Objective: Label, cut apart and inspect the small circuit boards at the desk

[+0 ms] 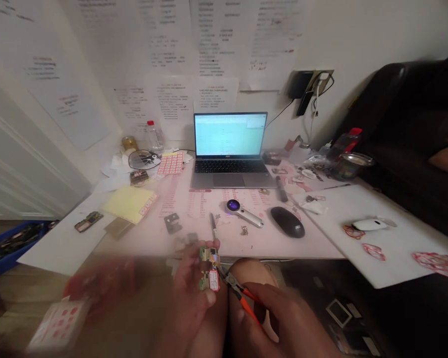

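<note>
A labelled circuit board [204, 254] is held well in front of the laptop [227, 180], by the near edge of the worktop [231, 246]. Its edges are gripped by the fingers of the left hand [190, 288], parted only by the board's width. Orange-handled pliers [232, 282] are enclosed by the curled fingers of the right hand [274, 308], with tips at the board; contact cannot be told. A mouse [287, 222] is seen right-front of the laptop.
</note>
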`<state>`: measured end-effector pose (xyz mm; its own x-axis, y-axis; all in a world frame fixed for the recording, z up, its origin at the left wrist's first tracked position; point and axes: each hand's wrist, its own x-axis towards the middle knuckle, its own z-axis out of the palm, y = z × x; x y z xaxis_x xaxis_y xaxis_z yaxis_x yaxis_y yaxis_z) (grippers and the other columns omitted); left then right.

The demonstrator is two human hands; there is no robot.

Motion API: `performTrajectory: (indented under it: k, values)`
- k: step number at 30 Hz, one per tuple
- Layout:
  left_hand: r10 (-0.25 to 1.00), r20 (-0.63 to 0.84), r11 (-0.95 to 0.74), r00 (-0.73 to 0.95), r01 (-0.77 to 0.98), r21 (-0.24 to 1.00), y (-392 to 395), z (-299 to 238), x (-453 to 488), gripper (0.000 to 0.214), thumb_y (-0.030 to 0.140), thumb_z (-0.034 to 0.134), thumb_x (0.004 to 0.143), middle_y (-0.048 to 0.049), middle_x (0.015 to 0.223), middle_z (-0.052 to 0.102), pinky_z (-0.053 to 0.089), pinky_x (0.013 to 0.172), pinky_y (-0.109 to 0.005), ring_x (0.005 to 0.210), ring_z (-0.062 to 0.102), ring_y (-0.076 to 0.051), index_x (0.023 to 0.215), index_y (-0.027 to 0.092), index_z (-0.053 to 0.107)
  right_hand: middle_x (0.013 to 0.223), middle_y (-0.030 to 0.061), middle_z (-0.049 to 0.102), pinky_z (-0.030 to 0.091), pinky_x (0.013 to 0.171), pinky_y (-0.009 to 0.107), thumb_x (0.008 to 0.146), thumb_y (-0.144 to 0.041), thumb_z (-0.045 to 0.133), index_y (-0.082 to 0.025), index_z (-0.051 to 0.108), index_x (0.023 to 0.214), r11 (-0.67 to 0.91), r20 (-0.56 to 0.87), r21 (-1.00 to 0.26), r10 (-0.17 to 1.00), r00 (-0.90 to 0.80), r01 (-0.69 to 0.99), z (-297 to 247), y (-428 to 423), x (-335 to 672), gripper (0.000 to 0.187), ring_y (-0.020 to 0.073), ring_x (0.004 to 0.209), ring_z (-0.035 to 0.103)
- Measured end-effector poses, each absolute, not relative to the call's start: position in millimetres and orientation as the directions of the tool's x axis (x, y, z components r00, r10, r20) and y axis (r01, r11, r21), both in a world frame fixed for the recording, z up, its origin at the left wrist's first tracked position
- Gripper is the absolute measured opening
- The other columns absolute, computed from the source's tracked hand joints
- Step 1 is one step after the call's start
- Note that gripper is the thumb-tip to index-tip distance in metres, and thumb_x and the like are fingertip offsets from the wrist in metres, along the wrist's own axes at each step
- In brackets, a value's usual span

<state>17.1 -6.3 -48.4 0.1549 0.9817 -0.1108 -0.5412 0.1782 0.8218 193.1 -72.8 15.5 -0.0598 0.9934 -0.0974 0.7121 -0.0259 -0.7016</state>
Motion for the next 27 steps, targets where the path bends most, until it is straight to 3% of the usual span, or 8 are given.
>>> performTrajectory:
  k: [4, 9, 15, 19, 22, 25, 27]
  values:
    - [0.985, -0.090, 0.153, 0.145, -0.522, 0.839, -8.8, -44.8, 17.0, 0.083, 0.044, 0.106, 0.050, -0.0087, 0.140, 0.074, 0.051, 0.100, -0.032, 0.133, 0.062, -0.033, 0.127, 0.032, 0.077, 0.078, 0.0014, 0.073, 0.045, 0.055, 0.024, 0.098, -0.032, 0.057, -0.024, 0.072, 0.089, -0.004, -0.104, -0.740, 0.989, -0.109, 0.672, 19.3, -71.8, 194.5, 0.019, 0.0167, 0.065, 0.065]
    - [0.985, -0.063, 0.137, 0.158, -0.521, 0.842, -10.8, -46.4, 18.0, 0.083, 0.044, 0.106, 0.052, -0.0095, 0.146, 0.070, 0.053, 0.096, -0.032, 0.120, 0.067, -0.030, 0.128, 0.032, 0.076, 0.088, 0.0038, 0.076, 0.046, 0.057, 0.023, 0.099, -0.032, 0.058, -0.023, 0.074, 0.097, 0.048, -0.041, -0.752, 0.992, -0.119, 0.657, 21.0, -72.4, 195.7, 0.018, 0.0173, 0.070, 0.067]
    - [0.985, -0.030, 0.109, 0.168, -0.484, 0.868, -11.2, -49.9, 16.0, 0.083, 0.045, 0.104, 0.055, -0.0102, 0.147, 0.069, 0.056, 0.089, -0.029, 0.109, 0.070, -0.025, 0.131, 0.032, 0.075, 0.086, 0.0047, 0.073, 0.045, 0.060, 0.024, 0.101, -0.041, 0.055, -0.022, 0.073, 0.097, -0.037, -0.148, -0.829, 0.977, -0.154, 0.558, 13.9, -72.4, 195.3, 0.027, 0.0176, 0.071, 0.062]
    - [0.983, 0.046, 0.045, 0.180, -0.469, 0.882, -6.5, -50.3, 10.5, 0.075, 0.049, 0.101, 0.060, -0.0099, 0.134, 0.076, 0.058, 0.094, -0.036, 0.117, 0.071, -0.033, 0.129, 0.033, 0.078, 0.081, 0.0033, 0.066, 0.044, 0.063, 0.026, 0.100, -0.059, 0.058, -0.020, 0.070, 0.084, -0.171, -0.237, -0.937, 0.952, -0.192, 0.306, -1.2, -75.9, 203.5, 0.044, 0.0169, 0.073, 0.055]
    - [0.968, 0.058, 0.069, 0.244, -0.482, 0.873, -3.9, -49.5, 7.1, 0.070, 0.055, 0.099, 0.062, -0.0123, 0.122, 0.079, 0.061, 0.090, -0.041, 0.110, 0.074, -0.036, 0.126, 0.030, 0.081, 0.075, 0.0018, 0.061, 0.043, 0.061, 0.024, 0.089, -0.075, 0.069, -0.018, 0.072, 0.080, -0.290, -0.296, -0.955, 0.928, -0.225, 0.060, -12.1, -79.1, 214.6, 0.058, 0.0142, 0.069, 0.052]
    - [0.950, -0.062, 0.227, 0.306, -0.540, 0.810, -4.2, -51.3, 7.0, 0.073, 0.054, 0.101, 0.059, -0.0140, 0.117, 0.080, 0.059, 0.100, -0.050, 0.113, 0.074, -0.040, 0.124, 0.026, 0.082, 0.060, -0.0037, 0.050, 0.026, 0.046, 0.020, 0.078, -0.076, 0.079, -0.015, 0.075, 0.084, -0.513, -0.441, -0.848, 0.821, -0.363, -0.130, -23.1, -81.3, 224.8, 0.062, 0.0062, 0.049, 0.036]
    - [0.935, -0.118, 0.307, 0.335, -0.595, 0.743, -4.2, -55.1, 8.1, 0.075, 0.050, 0.103, 0.055, -0.0153, 0.119, 0.079, 0.058, 0.104, -0.055, 0.118, 0.072, -0.044, 0.122, 0.024, 0.082, 0.061, -0.0032, 0.053, 0.020, 0.043, 0.019, 0.077, -0.071, 0.082, -0.014, 0.078, 0.094, -0.616, -0.488, -0.752, 0.760, -0.429, -0.237, -31.7, -83.4, 228.7, 0.061, 0.0043, 0.046, 0.034]
